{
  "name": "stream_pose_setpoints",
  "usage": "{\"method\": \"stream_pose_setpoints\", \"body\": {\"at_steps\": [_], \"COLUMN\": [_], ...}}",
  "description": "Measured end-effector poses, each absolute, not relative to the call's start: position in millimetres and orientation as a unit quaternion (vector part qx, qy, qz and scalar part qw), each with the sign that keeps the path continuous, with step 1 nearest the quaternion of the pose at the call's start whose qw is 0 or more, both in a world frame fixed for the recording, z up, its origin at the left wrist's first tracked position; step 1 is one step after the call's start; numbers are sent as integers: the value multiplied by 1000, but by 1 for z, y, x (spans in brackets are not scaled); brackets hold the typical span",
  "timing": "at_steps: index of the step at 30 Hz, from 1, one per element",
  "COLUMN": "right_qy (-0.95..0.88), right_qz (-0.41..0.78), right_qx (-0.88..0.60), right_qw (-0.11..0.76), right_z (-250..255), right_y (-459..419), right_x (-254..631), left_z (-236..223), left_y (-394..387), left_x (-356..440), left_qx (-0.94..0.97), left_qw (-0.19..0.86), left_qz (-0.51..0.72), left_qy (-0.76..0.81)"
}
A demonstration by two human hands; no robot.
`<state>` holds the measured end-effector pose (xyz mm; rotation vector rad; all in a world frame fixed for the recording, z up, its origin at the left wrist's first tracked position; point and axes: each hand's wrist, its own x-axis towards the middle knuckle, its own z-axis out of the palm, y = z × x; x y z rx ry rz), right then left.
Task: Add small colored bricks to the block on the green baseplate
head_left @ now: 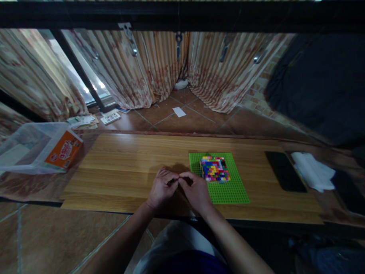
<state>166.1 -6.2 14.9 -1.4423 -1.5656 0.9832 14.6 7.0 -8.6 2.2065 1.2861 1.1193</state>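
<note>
My left hand (162, 188) and my right hand (197, 191) meet at the fingertips above the wooden board, just left of the green baseplate (229, 193). Thumbs and forefingers of both are pinched together; whatever sits between them is too small or too hidden to make out. On the baseplate stands a block of multicoloured toy bricks (215, 169), its top a patchwork of blue, yellow, red, pink and white. The right hand is nearest to this block and covers the baseplate's lower left part.
A clear plastic bin (34, 166) with an orange label stands at the left. To the right lie a black phone-like slab (285, 171) and white tissues (312, 170). A dark bar (178, 15) with hanging clips crosses above. Papers (110, 117) lie beyond the wooden board (126, 171).
</note>
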Motion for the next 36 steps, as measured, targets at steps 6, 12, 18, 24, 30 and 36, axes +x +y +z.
{"method": "stream_pose_setpoints", "body": {"at_steps": [6,12,18,24,30,36], "right_qy": [-594,-611,-586,-525,-437,-420], "right_qz": [402,392,397,399,400,352], "right_qx": [-556,-516,-523,-534,-571,-594], "right_qw": [420,455,475,529,569,589], "right_z": [17,30,45,57,59,55], "right_y": [-9,-15,-17,-12,4,15], "right_x": [165,166,177,202,233,253], "left_z": [-7,-5,-3,-7,-10,-8], "left_y": [6,6,4,5,7,8], "left_x": [17,18,19,18,17,18], "left_qx": [782,791,785,775,776,776], "left_qw": [176,175,183,187,192,193], "left_qz": [383,355,361,385,390,394], "left_qy": [460,467,469,465,458,453]}}
